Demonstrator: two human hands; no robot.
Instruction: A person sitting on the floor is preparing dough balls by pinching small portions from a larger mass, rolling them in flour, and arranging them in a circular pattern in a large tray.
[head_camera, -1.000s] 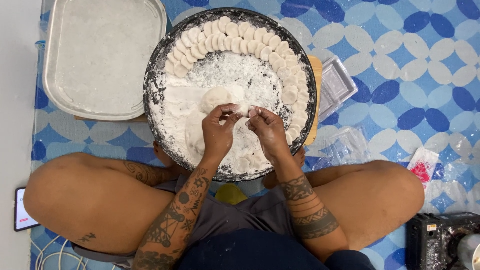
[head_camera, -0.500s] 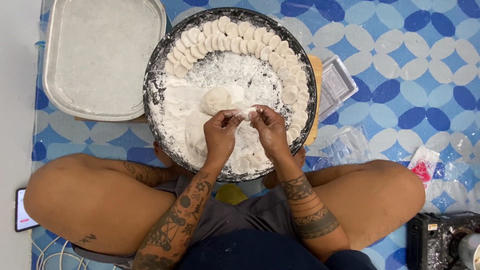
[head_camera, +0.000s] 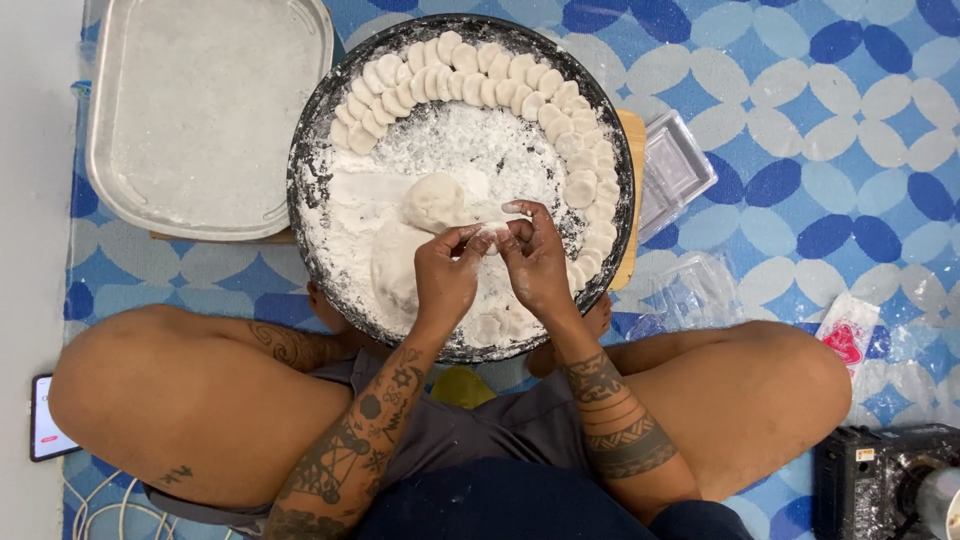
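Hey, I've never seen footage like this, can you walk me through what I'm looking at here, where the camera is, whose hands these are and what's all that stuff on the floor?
The camera sits on a person's head and looks straight down, so you see their own crossed legs and tattooed forearms. The left hand and right hand meet over a big round dark tray dusted with flour, and together they pinch a small piece of dough. Beside the hands lies a larger dough lump, and flat dough discs are lined up along the tray's far rim. To the left is a floured rectangular metal tray. Everything rests on a blue patterned mat. Clear plastic packaging lies to the right, a phone by one knee, and a dark machine at the lower right.
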